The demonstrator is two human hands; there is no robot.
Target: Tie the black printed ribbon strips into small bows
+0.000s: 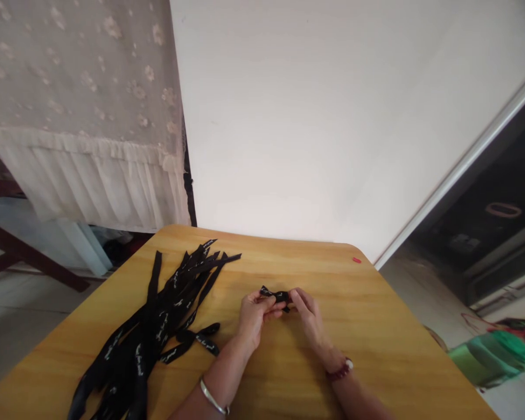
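Note:
A small black ribbon bow (280, 296) with white lettering is held between my two hands, just above the wooden table. My left hand (254, 318) pinches its left side between thumb and fingers. On the other side, my right hand (307, 315) grips the right end with closed fingertips, which partly hide it. To the left lies a heap of black ribbon strips (175, 297) printed with white script. Beside that heap, close to my left forearm, rests a looped black ribbon (196, 338).
The wooden table (376, 350) has rounded far corners and meets a white panel (289, 116) at the back. A small red piece (357, 260) lies near the far right corner. A lace curtain (91, 116) hangs at left. Off the right edge is a green transparent container (492, 357).

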